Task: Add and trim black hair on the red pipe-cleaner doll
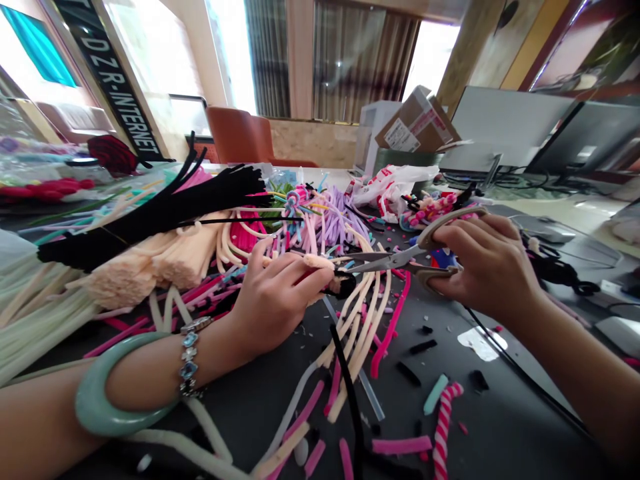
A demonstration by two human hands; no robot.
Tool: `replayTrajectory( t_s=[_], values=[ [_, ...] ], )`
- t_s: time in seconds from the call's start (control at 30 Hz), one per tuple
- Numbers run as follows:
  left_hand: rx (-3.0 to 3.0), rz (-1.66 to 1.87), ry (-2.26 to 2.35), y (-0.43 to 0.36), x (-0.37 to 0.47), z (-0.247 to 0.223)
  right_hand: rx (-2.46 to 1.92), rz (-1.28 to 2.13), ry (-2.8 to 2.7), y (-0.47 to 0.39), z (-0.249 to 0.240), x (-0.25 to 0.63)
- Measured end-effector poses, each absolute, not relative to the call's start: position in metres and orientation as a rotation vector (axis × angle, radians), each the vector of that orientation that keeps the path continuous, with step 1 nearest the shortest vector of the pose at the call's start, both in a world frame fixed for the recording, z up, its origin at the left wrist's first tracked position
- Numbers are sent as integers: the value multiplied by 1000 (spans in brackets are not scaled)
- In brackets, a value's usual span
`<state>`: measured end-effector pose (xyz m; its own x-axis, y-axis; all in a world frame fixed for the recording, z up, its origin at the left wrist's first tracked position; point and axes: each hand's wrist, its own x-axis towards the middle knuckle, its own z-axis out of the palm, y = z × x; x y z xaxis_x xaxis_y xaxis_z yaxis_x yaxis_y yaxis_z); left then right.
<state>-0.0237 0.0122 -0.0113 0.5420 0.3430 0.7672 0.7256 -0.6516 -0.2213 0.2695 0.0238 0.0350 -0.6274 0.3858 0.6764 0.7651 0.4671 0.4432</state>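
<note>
My left hand (277, 293) pinches a small piece of cream and black pipe cleaner work (319, 263) near the middle of the view. Its fingers are pressed together around the piece. My right hand (483, 267) is closed on the handles of the scissors (393, 259). The blades point left, partly apart, with their tips beside the piece at my left fingertips. Beneath both hands, loose cream pipe cleaners (367, 320) run down the dark table (430, 413). A pink stem (393, 327) lies just right of them.
Bundles of black (165, 207) and cream pipe cleaners (125, 273) lie at left. Purple stems (340, 220) and a plastic bag (390, 190) are behind the hands. Cut scraps and a pink striped twist (445, 427) lie in front. A cardboard box (417, 123) and monitors (505, 127) stand at back right.
</note>
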Motion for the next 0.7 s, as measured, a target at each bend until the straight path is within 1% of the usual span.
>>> replayTrajectory(
  t_s=[0.3,0.7],
  values=[
    [-2278,-977,-838,11,-25,-11,-916,-1064,-2268,27,31,268],
    [-2259,-983,-801,8,-24,-9,-1020,-1159,-2162,28,28,267]
  ],
)
